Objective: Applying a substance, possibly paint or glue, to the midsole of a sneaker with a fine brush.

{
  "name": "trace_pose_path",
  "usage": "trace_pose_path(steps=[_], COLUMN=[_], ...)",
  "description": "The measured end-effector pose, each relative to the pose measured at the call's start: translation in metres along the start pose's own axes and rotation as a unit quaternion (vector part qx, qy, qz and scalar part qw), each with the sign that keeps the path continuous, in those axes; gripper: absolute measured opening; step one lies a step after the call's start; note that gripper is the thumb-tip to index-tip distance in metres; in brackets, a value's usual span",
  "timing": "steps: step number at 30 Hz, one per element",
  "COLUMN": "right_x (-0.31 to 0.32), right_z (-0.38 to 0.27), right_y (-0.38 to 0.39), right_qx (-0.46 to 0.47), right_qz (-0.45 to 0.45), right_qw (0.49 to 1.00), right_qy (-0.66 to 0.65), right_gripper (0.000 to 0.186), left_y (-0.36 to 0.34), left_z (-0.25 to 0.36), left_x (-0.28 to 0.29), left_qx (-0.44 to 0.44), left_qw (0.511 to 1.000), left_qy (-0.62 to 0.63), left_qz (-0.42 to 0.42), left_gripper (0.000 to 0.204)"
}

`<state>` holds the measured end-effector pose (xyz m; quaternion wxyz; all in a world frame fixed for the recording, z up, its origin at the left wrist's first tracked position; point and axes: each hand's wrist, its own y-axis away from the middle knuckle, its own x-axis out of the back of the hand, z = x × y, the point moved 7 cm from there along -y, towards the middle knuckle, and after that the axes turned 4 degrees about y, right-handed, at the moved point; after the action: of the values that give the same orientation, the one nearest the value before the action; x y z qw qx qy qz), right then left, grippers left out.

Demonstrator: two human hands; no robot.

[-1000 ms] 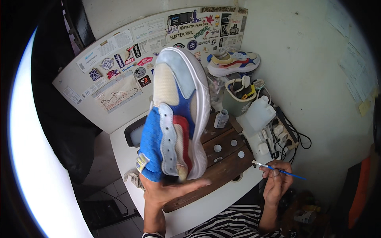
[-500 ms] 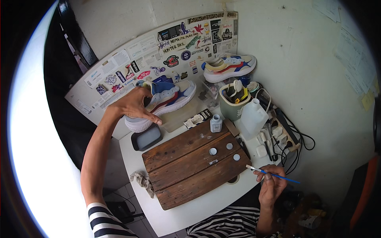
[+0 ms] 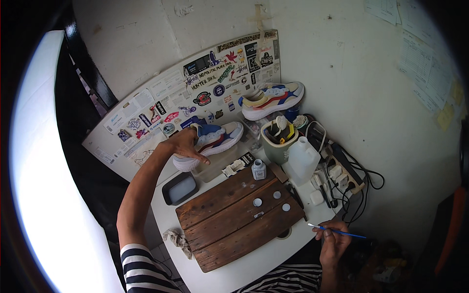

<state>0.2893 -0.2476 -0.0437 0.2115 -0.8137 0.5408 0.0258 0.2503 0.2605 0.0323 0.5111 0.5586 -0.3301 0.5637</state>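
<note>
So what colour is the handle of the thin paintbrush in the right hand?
Blue, seen in the head view: the thin paintbrush in the right hand.

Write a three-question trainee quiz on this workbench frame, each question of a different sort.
1. True or false: the left hand rests on the blue, white and red sneaker by the sticker-covered board.
2. What does the right hand hold? A) scissors B) thin blue-handled paintbrush C) rag
3. Fill in: the small bottle stands at the far edge of the ____ plank board.

Key: 1 true; 2 B; 3 wooden.
</note>
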Motion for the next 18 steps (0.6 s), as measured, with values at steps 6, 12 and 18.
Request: trace_pose_path(steps=[6, 12, 18], right_x=[-0.017, -0.023, -0.01], right_z=[0.001, 0.007, 0.011], right_y=[0.003, 0.006, -0.012], right_qx=[-0.002, -0.016, 0.015], right_qz=[-0.015, -0.022, -0.014], right_qw=[1.0, 1.0, 0.999], right_qy=[0.003, 0.013, 0.032], right_gripper=[0.013, 0.012, 0.013], left_y=[0.021, 0.126, 0.168], left_z=[-0.006, 0.048, 0.158], left_x=[0.008, 0.055, -0.043], left_qx=[-0.021, -0.1, -0.139], left_qw=[0.999, 0.941, 0.934], left_qy=[0.025, 0.089, 0.227], left_qz=[0.039, 0.31, 0.237], left_gripper=[0.076, 0.047, 0.017])
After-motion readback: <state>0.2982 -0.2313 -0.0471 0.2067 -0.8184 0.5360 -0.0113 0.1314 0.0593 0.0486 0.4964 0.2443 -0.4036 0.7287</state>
